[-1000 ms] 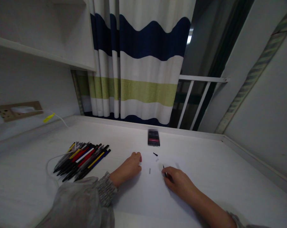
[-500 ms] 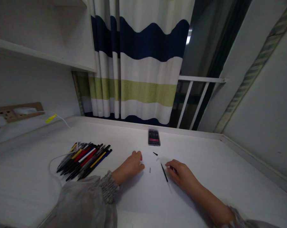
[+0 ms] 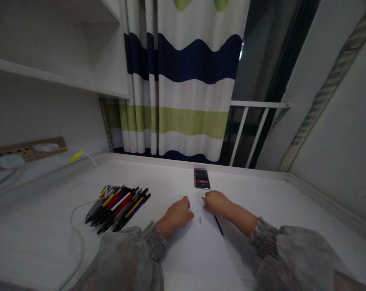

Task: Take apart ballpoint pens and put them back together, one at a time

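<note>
My right hand [image 3: 216,203] is at the far part of a white sheet of paper [image 3: 197,252]. Its fingers are closed on a small black pen part [image 3: 203,198], of which only the end shows. Under the wrist side of that hand, a thin black pen refill [image 3: 218,225] lies slanting on the paper, its upper end hidden. My left hand [image 3: 176,214] rests at the paper's left side, fingers curved with thumb and forefinger apart, holding nothing. Between the hands lies a tiny grey piece [image 3: 200,220], possibly a spring.
A heap of pens [image 3: 119,207] lies left of my left hand, with a white cable [image 3: 76,230] running beside it. Beyond my right hand is a phone [image 3: 202,178]. A power strip [image 3: 28,153] and shelf [image 3: 55,81] are at left; a curtain [image 3: 195,95] hangs behind.
My right hand has moved forward and left from beside the refill and closed on the small black pen part. My left hand stays in place. The view has shifted slightly.
</note>
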Demonstrator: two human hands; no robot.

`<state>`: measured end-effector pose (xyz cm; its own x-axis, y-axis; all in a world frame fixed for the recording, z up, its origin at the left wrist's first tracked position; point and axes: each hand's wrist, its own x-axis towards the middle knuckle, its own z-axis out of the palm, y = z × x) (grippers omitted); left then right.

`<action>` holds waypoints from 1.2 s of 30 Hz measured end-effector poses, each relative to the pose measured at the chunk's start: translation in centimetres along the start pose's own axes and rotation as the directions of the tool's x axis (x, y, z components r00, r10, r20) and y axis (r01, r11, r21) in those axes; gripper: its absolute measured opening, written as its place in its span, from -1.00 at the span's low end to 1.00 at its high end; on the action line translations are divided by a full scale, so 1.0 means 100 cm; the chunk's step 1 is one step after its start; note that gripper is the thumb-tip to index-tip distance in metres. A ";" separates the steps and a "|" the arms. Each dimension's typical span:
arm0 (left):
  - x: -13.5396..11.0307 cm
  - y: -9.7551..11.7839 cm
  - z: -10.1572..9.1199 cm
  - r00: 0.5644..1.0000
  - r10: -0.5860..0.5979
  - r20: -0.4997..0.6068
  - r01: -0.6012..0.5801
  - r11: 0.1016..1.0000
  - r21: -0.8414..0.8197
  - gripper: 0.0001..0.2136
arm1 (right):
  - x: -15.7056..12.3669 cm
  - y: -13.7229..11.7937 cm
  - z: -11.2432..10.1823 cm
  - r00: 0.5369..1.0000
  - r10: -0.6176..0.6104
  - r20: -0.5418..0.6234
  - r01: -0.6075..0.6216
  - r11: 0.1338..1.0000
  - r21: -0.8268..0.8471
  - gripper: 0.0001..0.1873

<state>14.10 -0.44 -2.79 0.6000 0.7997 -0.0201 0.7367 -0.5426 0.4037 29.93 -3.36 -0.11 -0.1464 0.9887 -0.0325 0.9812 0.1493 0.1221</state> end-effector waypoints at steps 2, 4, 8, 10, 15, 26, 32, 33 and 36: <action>-0.001 0.002 -0.001 1.000 -0.005 0.002 0.005 1.000 0.014 -0.82 | -0.001 0.001 -0.004 1.000 0.016 0.002 -0.016 1.000 0.014 -0.78; -0.002 0.003 -0.002 1.000 0.002 -0.006 -0.002 1.000 0.026 -0.80 | -0.007 0.006 -0.009 0.998 0.059 -0.002 -0.059 0.998 0.038 -0.79; -0.002 0.002 -0.003 1.000 0.020 0.000 -0.020 0.999 0.038 -0.78 | -0.032 0.026 -0.014 0.980 0.196 0.026 -0.198 0.974 0.111 -0.78; -0.002 0.002 -0.003 1.000 0.024 0.008 -0.024 0.999 0.041 -0.77 | -0.047 0.034 -0.008 0.958 0.259 0.122 -0.283 0.924 0.257 -0.81; -0.001 0.002 -0.001 0.999 0.044 -0.003 -0.044 0.999 0.032 -0.79 | -0.072 0.032 0.014 0.924 0.321 0.208 -0.368 0.893 0.258 -0.80; -0.001 0.001 -0.001 0.999 0.033 -0.023 -0.033 0.999 0.020 -0.81 | -0.018 0.036 -0.010 0.949 0.303 0.087 -0.315 0.928 0.198 -0.76; 0.000 0.000 0.000 0.999 0.035 -0.028 -0.034 0.999 0.026 -0.79 | 0.024 0.016 0.000 0.950 0.301 0.088 -0.312 0.935 0.166 -0.74; 0.001 0.000 0.001 0.999 0.036 -0.027 -0.035 0.999 0.028 -0.79 | 0.027 0.013 0.002 0.949 0.302 0.092 -0.314 0.935 0.163 -0.73; 0.002 -0.001 0.001 0.999 0.033 -0.029 -0.032 0.999 0.030 -0.79 | 0.030 0.013 0.003 0.947 0.303 0.109 -0.317 0.934 0.166 -0.74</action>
<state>14.15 -0.28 -2.97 0.6143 0.7888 0.0196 0.7263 -0.5751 0.3765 30.80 -0.26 -0.39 0.1720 0.9798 -0.1017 0.9834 -0.1768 -0.0406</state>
